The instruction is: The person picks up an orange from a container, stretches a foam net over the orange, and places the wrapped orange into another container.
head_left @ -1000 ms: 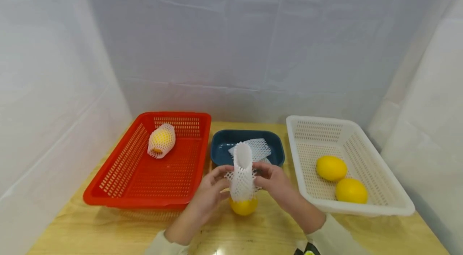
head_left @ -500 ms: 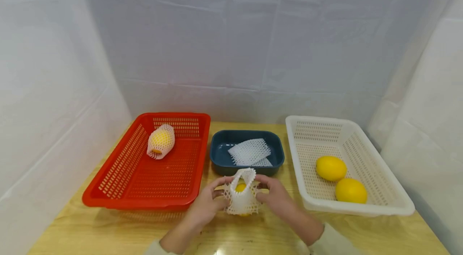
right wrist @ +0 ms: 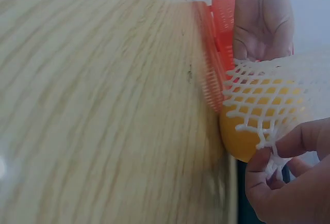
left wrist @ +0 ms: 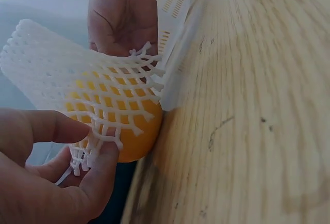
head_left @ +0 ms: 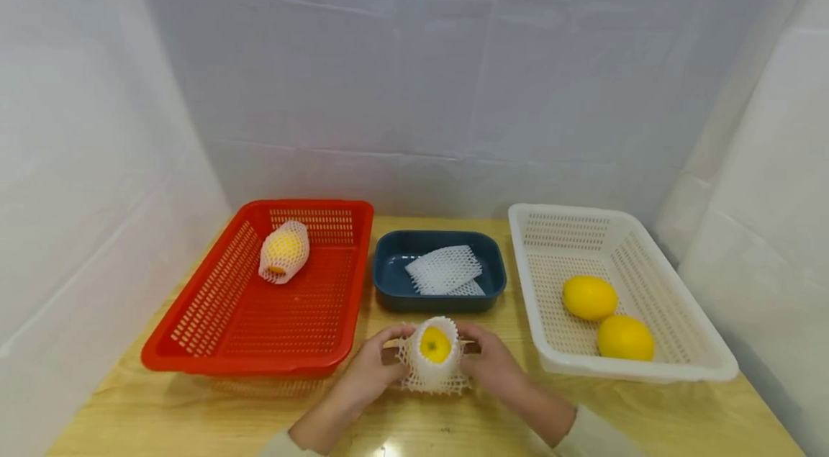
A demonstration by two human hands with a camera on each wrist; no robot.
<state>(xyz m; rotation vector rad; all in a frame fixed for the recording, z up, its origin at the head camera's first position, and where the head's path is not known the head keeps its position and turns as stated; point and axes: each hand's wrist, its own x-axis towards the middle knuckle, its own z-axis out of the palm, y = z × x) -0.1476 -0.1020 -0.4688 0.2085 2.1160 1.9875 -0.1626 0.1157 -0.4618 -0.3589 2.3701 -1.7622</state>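
Note:
A yellow fruit (head_left: pixel 435 346) stands upright on the wooden table, its top showing through the round opening of a white foam net sleeve (left wrist: pixel 111 90). The netting surrounds most of it; in both wrist views the fruit's lower end is bare below the frayed mesh edge. My left hand (head_left: pixel 377 365) pinches that edge on the left between thumb and fingers. On the opposite side, my right hand (right wrist: pixel 294 175) pinches the mesh edge the same way. Beyond the hands, a blue dish (head_left: pixel 395 293) holds more flat foam nets (head_left: pixel 445 270).
A red basket (head_left: pixel 259 363) at the left contains a net-wrapped yellow fruit (head_left: pixel 285 252). At the right, a white basket (head_left: pixel 686 369) holds two bare yellow fruits (head_left: pixel 589 297). Pale sheeting (head_left: pixel 440 83) encloses the table's back and sides.
Both hands have drawn the foam sleeve down over the fruit and slightly towards me. The sleeve's tall upper tube has sunk, and the fruit's top now shows inside its opening.

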